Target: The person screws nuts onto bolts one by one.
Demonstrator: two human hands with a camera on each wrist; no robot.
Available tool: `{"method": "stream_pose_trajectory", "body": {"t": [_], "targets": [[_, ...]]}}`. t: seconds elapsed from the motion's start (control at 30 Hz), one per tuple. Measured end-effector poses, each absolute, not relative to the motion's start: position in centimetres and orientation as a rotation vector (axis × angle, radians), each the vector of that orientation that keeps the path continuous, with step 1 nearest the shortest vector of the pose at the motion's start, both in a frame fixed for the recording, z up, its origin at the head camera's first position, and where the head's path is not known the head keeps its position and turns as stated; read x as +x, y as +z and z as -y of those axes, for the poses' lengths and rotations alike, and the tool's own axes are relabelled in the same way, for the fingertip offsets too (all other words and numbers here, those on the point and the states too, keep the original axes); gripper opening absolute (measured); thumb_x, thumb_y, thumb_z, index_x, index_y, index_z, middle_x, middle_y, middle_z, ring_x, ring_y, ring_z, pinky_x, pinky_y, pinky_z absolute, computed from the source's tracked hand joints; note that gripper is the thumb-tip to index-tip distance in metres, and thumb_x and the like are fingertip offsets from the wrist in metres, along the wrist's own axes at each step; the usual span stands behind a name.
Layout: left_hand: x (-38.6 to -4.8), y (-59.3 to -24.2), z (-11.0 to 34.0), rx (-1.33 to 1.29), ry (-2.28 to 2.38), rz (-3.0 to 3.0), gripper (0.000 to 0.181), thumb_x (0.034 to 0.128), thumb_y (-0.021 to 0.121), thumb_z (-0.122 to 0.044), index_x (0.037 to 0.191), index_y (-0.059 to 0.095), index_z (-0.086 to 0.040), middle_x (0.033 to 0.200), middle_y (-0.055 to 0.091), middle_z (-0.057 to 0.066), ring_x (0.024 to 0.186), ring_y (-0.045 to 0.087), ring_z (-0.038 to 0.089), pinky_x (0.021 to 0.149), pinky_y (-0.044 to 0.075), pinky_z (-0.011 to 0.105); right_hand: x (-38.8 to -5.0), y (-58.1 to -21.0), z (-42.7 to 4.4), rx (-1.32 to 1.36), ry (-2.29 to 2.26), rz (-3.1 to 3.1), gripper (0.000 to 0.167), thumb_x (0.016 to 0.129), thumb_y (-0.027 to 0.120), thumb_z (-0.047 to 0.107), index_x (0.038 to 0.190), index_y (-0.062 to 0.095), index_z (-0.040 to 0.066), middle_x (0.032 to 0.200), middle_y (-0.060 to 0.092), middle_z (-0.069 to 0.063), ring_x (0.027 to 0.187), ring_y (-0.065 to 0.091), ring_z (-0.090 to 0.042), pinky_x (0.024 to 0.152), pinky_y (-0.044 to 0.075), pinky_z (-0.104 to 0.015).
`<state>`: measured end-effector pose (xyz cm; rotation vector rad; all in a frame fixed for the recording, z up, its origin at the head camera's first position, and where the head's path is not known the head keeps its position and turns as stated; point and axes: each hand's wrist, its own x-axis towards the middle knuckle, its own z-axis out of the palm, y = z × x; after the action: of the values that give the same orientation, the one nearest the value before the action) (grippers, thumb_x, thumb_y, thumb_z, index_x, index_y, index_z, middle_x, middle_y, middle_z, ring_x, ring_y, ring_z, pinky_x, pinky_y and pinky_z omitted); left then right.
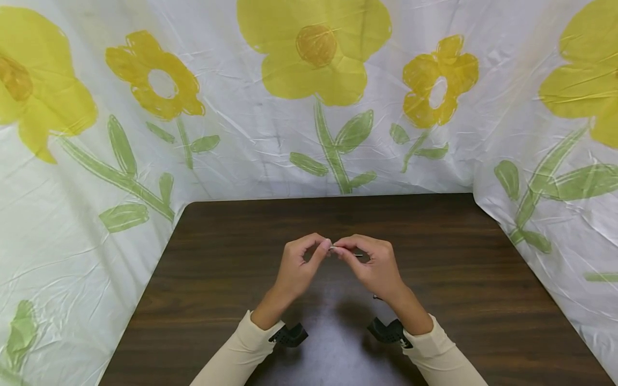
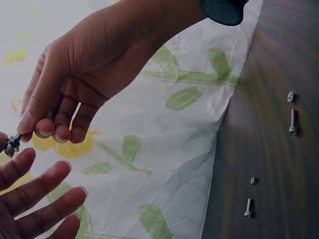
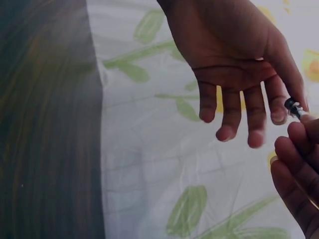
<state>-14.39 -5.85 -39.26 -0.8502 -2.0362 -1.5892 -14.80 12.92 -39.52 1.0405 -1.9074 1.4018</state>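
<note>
Fingertips of both hands meet above the table around one small metal bolt (image 2: 11, 147), which carries a ring-like piece, seemingly a nut. My left hand (image 1: 295, 268) pinches the bolt's head end; its other fingers spread loosely in the right wrist view. Pinching the opposite end by the shank, my right hand (image 1: 379, 268) has its remaining fingers curled in. Part of the bolt is hidden by fingertips. On the table in the left wrist view lie a larger bolt (image 2: 293, 122) beside a nut (image 2: 292, 96), and a smaller bolt (image 2: 248, 208) beside a smaller nut (image 2: 253, 180).
The dark wooden table (image 1: 217, 257) spans the space under the hands. A white curtain (image 1: 232, 150) with yellow flowers hangs along its back and sides. Each wrist wears a dark camera device (image 1: 289, 335). In the head view, the right hand and wrist partly cover small metal parts.
</note>
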Motion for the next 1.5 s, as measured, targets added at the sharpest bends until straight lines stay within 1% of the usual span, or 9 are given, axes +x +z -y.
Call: {"method": "stream_pose_trajectory", "body": {"t": [0.1,0.2,0.3,0.4,0.6,0.67,0.87,1.17,1.5], "targets": [[-15.1,-40.6,6.1,-0.834,-1.587,2.046,0.019,0.1008,0.057,0.002,0.088,0.070,-0.004,0.077,0.069,0.011,0.069,0.064,0.022,0.064,0.054,0.029,-14.7,-39.5,-12.9,1.016,1.416,1.931,0.026,0.081,0.077,-0.014,0.097,0.076,0.006,0.087,0.075,-0.004,0.070,0.070,-0.012,0.064,0.057,-0.021],[-14.6,-40.0,6.2,-0.828,-1.601,2.009,0.017,0.0995,0.055,0.006,0.095,0.070,-0.001,0.082,0.071,0.012,0.071,0.067,0.027,0.066,0.055,0.030,-14.7,-39.4,-12.8,0.994,1.424,1.943,0.024,0.082,0.077,-0.013,0.096,0.076,0.006,0.083,0.073,-0.002,0.068,0.068,-0.012,0.063,0.056,-0.020],[-13.9,-38.7,6.3,-0.837,-1.617,1.939,0.017,0.0933,0.057,0.016,0.100,0.069,0.006,0.087,0.072,0.016,0.071,0.067,0.032,0.065,0.056,0.028,-14.7,-39.4,-12.8,0.988,1.420,1.935,0.025,0.081,0.078,-0.013,0.096,0.076,0.006,0.080,0.072,-0.001,0.066,0.067,-0.012,0.062,0.056,-0.019],[-13.7,-38.3,6.4,-0.861,-1.617,1.871,0.017,0.0889,0.062,0.019,0.101,0.068,0.009,0.089,0.072,0.020,0.072,0.068,0.028,0.064,0.056,0.025,-14.7,-39.4,-12.9,0.988,1.419,1.932,0.024,0.081,0.078,-0.013,0.096,0.076,0.006,0.079,0.072,-0.002,0.066,0.067,-0.013,0.062,0.056,-0.019],[-15.1,-40.4,6.8,-0.968,-1.540,1.767,0.040,0.0691,0.083,0.018,0.105,0.071,0.005,0.097,0.072,0.017,0.080,0.069,0.025,0.058,0.058,0.039,-14.7,-39.4,-12.9,0.993,1.419,1.945,0.023,0.082,0.077,-0.013,0.096,0.076,0.006,0.082,0.073,-0.003,0.069,0.069,-0.012,0.063,0.056,-0.019],[-15.6,-41.0,6.8,-1.011,-1.506,1.743,0.045,0.0656,0.087,0.015,0.106,0.073,0.001,0.099,0.072,0.015,0.080,0.068,0.025,0.056,0.058,0.039,-14.7,-39.5,-12.9,1.000,1.420,1.936,0.025,0.081,0.077,-0.014,0.096,0.076,0.006,0.083,0.074,-0.003,0.069,0.069,-0.012,0.064,0.057,-0.019],[-16.1,-41.4,6.9,-1.082,-1.478,1.699,0.037,0.0710,0.086,0.013,0.103,0.076,-0.002,0.096,0.073,0.012,0.084,0.069,0.023,0.063,0.058,0.028,-14.8,-39.4,-12.9,1.037,1.410,1.897,0.030,0.079,0.076,-0.017,0.098,0.075,0.007,0.083,0.074,-0.004,0.069,0.069,-0.013,0.065,0.058,-0.021],[-16.1,-41.1,6.8,-1.055,-1.503,1.717,0.031,0.0727,0.085,0.011,0.100,0.077,-0.002,0.092,0.073,0.011,0.080,0.069,0.021,0.057,0.056,0.033,-14.8,-39.5,-12.9,1.046,1.431,1.902,0.026,0.082,0.075,-0.015,0.098,0.075,0.006,0.083,0.073,-0.003,0.070,0.069,-0.013,0.066,0.058,-0.022],[-15.9,-41.1,6.5,-0.982,-1.547,1.789,0.025,0.0772,0.081,0.012,0.097,0.075,-0.003,0.090,0.073,0.009,0.080,0.067,0.016,0.060,0.055,0.025,-14.8,-39.5,-12.9,1.045,1.417,1.880,0.025,0.083,0.076,-0.013,0.098,0.075,0.007,0.083,0.073,0.000,0.069,0.069,-0.011,0.063,0.058,-0.022]]}}
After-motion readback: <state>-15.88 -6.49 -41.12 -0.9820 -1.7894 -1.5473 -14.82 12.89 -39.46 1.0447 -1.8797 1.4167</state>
